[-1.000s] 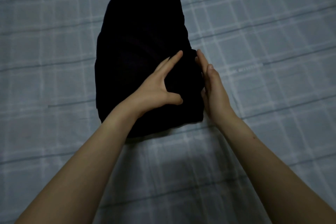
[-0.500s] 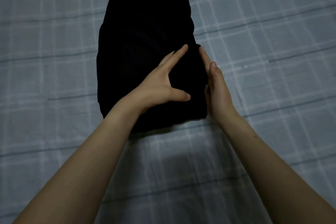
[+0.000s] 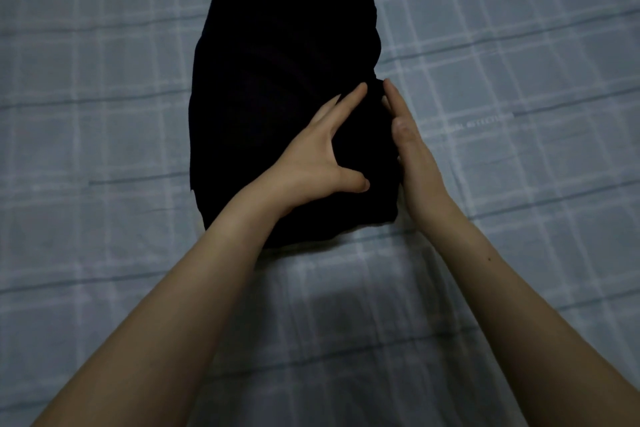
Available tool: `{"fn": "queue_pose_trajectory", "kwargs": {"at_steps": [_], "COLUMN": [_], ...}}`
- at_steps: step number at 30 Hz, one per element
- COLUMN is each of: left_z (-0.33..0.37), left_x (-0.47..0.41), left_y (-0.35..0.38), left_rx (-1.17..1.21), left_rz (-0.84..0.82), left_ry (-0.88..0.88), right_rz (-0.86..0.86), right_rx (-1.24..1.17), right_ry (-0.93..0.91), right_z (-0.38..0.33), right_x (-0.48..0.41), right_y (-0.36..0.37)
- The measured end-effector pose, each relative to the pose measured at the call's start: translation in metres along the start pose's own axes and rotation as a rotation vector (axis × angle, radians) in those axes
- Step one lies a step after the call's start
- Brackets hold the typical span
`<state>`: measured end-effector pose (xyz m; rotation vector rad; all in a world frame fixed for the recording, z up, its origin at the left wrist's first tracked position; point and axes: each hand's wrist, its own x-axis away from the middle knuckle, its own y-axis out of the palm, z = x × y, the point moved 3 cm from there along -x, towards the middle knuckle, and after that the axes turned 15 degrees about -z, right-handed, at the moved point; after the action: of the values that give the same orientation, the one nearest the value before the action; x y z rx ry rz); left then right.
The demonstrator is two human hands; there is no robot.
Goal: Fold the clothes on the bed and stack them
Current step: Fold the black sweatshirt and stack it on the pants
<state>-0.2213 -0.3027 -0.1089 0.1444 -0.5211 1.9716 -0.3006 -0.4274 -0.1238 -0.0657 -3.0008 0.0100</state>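
1. Since the earlier frames, the folded black garment [image 3: 284, 87] is sitting higher in the head view, its far edge now reaching the top of the picture, while both hands are keeping almost the same places against its near right part.
2. Head view: the garment is lying flat on the bed, on a grey-blue checked bedsheet [image 3: 519, 45], as a dark folded bundle running away from the person, with its near end rounded.
3. The left hand [image 3: 318, 163] is resting palm down on top of the garment, fingers spread and extended, thumb splayed toward the near right corner; it is pressing flat, not gripping.
4. The right hand [image 3: 412, 156] is standing on edge just beside the garment's right side, fingers straight and together, touching the fabric's border; it is unclenched and grasping nothing.
5. Both bare forearms are reaching in from the bottom corners, converging on the garment.
6. No other clothes are showing on the sheet.
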Motion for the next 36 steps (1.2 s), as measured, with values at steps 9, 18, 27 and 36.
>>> {"fn": "queue_pose_trajectory", "kwargs": {"at_steps": [9,18,27,36], "left_z": [0.001,0.008,0.037,0.002], "left_x": [0.0,0.002,0.019,0.058], "left_y": [0.001,0.008,-0.006,-0.093], "left_rx": [-0.011,-0.054,0.652,-0.723], "left_rz": [0.009,-0.027,-0.152,0.546], "left_ry": [-0.006,0.022,0.016,-0.248], "right_rz": [0.047,0.089,-0.044,-0.067], "right_rx": [0.013,0.273,0.314,0.324], "right_ry": [0.006,-0.06,-0.02,0.109], "right_z": [0.003,0.01,-0.007,-0.021], "right_x": [-0.001,0.0,-0.006,-0.002], "right_y": [-0.004,-0.004,-0.012,-0.015]}}
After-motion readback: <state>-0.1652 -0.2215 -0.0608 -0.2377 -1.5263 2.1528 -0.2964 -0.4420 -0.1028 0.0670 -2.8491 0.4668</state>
